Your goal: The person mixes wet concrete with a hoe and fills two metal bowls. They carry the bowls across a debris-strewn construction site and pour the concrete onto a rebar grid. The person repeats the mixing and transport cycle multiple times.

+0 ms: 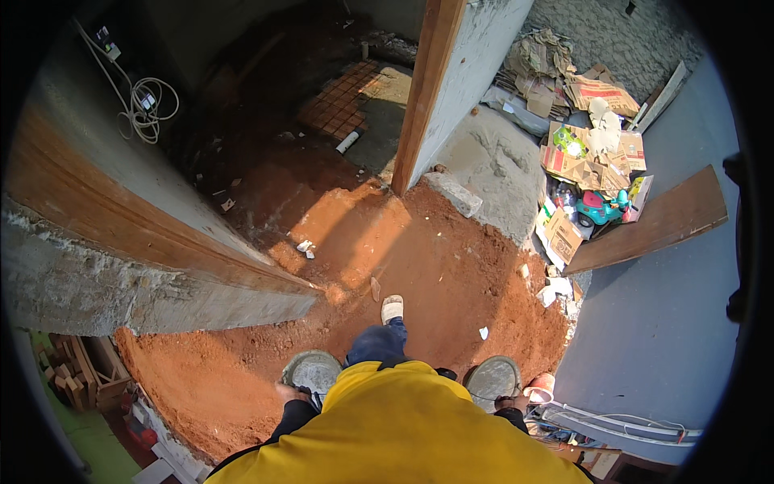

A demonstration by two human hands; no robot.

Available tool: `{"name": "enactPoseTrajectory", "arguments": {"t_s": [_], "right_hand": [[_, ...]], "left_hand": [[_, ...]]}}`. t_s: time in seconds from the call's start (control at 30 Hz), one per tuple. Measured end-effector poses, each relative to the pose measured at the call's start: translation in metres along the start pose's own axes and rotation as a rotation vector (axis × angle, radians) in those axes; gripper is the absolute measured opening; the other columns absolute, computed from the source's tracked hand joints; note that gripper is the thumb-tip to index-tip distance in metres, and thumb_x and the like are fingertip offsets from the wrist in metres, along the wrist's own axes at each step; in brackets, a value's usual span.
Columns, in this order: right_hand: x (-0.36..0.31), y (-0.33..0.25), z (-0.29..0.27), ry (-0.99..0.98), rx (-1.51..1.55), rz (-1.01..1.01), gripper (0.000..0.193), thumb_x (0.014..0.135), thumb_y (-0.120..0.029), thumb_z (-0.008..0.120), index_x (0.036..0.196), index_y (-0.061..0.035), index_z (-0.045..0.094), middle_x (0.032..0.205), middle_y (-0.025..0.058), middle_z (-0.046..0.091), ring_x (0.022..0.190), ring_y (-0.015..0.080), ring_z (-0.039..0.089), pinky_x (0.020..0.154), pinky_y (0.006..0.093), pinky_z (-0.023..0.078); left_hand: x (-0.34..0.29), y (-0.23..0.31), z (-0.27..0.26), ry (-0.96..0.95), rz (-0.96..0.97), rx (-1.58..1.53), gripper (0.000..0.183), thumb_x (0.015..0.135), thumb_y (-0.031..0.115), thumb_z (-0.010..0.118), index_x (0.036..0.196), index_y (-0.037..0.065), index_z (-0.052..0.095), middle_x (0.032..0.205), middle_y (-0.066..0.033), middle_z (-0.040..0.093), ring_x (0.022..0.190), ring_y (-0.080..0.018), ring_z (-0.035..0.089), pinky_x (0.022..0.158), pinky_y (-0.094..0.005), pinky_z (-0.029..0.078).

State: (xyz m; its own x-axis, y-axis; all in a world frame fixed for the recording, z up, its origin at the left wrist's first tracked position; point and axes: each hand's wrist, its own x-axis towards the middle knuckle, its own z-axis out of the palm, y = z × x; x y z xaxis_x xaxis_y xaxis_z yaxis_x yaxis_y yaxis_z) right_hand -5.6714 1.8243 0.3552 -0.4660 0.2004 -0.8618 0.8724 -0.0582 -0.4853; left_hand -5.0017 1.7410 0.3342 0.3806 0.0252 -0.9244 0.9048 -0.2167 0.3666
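In the head view, the person in a yellow top is standing on a mound of red earth (419, 242), one sandalled foot (392, 307) stepping forward toward a doorway. The left hand (292, 394) is gripping the near rim of a round grey pan (311, 371), fingers curled closed on its edge; the pan is hanging low beside the left hip. The right hand (511, 400) is clamping the rim of a second grey pan (493, 380) in the same way, just beside the right hip. What the pans are carrying cannot be told from here.

The open room is lying straight ahead: a sunlit strip of red earth is running from the foot up to the gap between two walls. On the left, a long grey concrete wall (121, 242) with a brown wooden board along its top is closing that side, its end corner sitting just left of the path. On the right, a wooden door frame post (426, 89) is marking the other edge, with a grey block (455, 194) lying at its base. Beyond the gap, a shaded floor with a patch of brown tiles (339, 101) is showing, and a white pipe piece (347, 142) is lying near it.

Further right, a heap of flattened cardboard (580, 121) and a leaning brown plank (645, 222) are bordering the earth, well apart from the hands. White cables (145, 105) are hanging on the far left wall.
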Motion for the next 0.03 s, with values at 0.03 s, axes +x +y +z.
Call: {"name": "enactPoseTrajectory", "arguments": {"t_s": [0.03], "right_hand": [[0.0022,-0.0153,0.0269,-0.009,-0.023,-0.019,0.054,0.094,-0.064,0.034,0.122,-0.0212,0.051,0.114,0.0026,0.057,0.094,0.0148,0.052,0.084,0.0408,0.04]], "left_hand": [[-0.0018,-0.0136,0.0097,-0.024,0.024,-0.073,0.033,0.088,0.052,0.048,0.089,0.02,0.057,0.079,-0.0004,0.056,0.057,-0.0151,0.046,0.045,-0.0286,0.034]]}}
